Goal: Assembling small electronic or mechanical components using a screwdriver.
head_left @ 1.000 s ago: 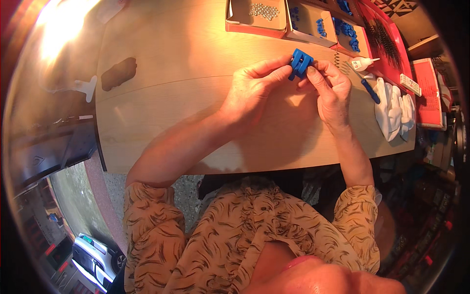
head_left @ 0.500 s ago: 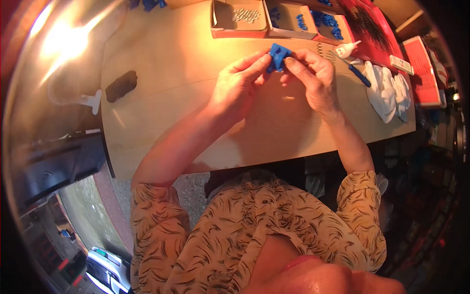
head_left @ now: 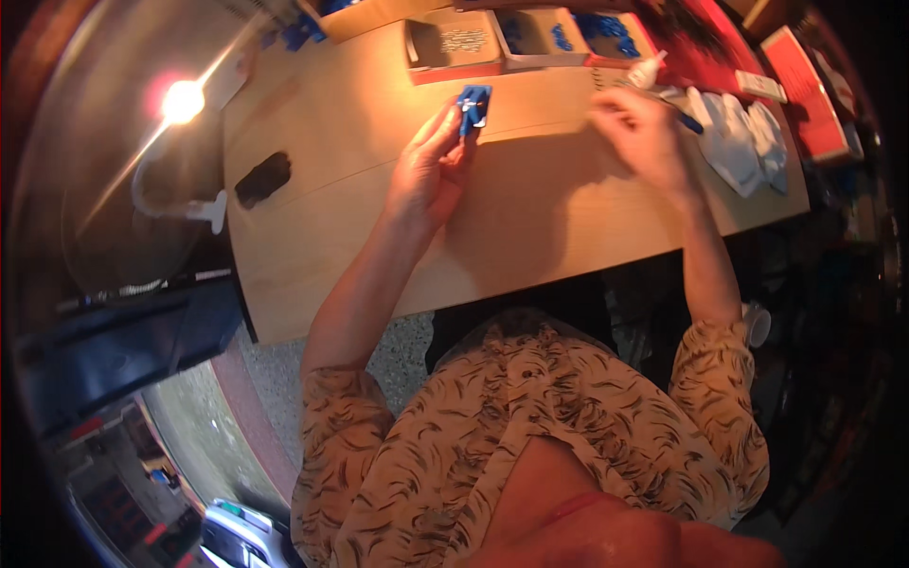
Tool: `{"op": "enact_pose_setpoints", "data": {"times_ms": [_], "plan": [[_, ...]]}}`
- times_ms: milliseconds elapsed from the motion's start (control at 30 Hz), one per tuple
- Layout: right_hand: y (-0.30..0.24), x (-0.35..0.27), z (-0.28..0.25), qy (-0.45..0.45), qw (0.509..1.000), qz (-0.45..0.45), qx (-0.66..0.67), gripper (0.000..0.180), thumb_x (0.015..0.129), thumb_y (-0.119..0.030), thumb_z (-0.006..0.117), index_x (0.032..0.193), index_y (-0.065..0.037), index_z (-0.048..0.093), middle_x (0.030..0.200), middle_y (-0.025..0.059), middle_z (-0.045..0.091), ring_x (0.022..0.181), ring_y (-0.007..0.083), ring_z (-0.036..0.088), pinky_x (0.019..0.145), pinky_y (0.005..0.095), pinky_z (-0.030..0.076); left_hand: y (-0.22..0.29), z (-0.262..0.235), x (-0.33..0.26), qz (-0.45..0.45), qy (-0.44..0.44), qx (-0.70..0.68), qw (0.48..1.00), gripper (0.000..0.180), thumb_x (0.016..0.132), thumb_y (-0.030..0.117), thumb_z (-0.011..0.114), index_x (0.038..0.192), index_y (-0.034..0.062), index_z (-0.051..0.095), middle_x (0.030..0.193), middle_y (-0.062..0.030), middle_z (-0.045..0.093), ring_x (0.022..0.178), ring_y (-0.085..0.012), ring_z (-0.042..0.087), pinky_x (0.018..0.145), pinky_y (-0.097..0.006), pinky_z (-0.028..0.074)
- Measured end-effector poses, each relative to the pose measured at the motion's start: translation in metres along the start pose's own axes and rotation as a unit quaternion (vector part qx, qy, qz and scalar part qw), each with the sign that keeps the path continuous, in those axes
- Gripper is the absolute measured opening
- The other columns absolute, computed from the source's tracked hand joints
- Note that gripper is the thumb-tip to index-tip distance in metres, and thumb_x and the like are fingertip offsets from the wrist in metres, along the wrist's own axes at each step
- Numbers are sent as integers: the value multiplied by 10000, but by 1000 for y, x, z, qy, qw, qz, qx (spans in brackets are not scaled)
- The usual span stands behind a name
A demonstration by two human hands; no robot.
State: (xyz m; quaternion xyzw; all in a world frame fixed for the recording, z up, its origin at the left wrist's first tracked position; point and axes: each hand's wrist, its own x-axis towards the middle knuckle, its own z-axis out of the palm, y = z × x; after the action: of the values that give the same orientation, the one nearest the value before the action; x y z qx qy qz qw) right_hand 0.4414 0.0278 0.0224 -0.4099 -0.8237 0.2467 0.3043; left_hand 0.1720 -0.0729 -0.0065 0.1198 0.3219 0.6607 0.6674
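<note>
My left hand (head_left: 431, 170) holds a small blue plastic part (head_left: 475, 109) upright between thumb and fingers, above the middle of the table. A bright glint shows on the part's face. My right hand (head_left: 639, 137) is over the table's right side with its fingers bent and blurred, so whether anything is between them does not show. Close beside it are a small white squeeze bottle (head_left: 647, 71) and a blue-handled tool (head_left: 689, 121), partly covered by the hand. White cloth gloves (head_left: 734, 142) lie to its right.
Along the far edge stand open boxes: one with small silvery pieces (head_left: 464, 41), others with blue parts (head_left: 606, 36). A red tray (head_left: 696, 57) and a red-and-white box (head_left: 805, 99) are at the far right. A dark object (head_left: 263, 180) and a lit lamp (head_left: 184, 101) are at left.
Both hands were on the blue part. Now the right hand has let go and moved right, toward the bottle and tool, while the left hand keeps the part, shifted left and turned.
</note>
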Motion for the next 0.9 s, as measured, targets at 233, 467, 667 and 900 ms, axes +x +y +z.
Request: {"op": "enact_pose_setpoints", "data": {"times_ms": [233, 467, 667, 900], "plan": [[95, -32, -65, 93, 945, 28, -312, 264, 873, -63, 688, 1131, -27, 648, 1088, 132, 665, 1027, 357, 606, 906, 452, 472, 7, -7, 7, -14, -28, -47, 998, 361, 1005, 139, 611, 1349, 44, 554, 1150, -19, 645, 979, -91, 637, 827, -190, 562], [110, -37, -58, 68, 962, 6, -264, 262, 928, -107, 640, 1163, 7, 616, 1105, 147, 642, 1033, 369, 567, 928, 461, 447, 20, -16, 6, 8, 4, -53, 999, 306, 1005, 133, 611, 1298, 46, 597, 1138, -16, 659, 998, -87, 634, 822, -201, 561], [58, -63, -55, 123, 980, 152, -30, 255, 1038, -161, 507, 1206, 4, 604, 910, 39, 594, 814, 160, 551, 740, 294, 452, 34, -7, 6, 63, 82, 8, 995, 313, 1005, 117, 606, 1309, 40, 604, 1171, -23, 677, 1042, -94, 641, 852, -209, 542], [-59, -28, 39, 72, 965, 80, 238, 212, 1011, -135, 601, 1179, -6, 619, 961, 11, 654, 711, 48, 499, 655, 193, 420, 30, -20, 7, 56, 59, -27, 996, 332, 1010, 110, 596, 1334, 34, 589, 1190, -22, 667, 1027, -90, 642, 860, -203, 537]]}}
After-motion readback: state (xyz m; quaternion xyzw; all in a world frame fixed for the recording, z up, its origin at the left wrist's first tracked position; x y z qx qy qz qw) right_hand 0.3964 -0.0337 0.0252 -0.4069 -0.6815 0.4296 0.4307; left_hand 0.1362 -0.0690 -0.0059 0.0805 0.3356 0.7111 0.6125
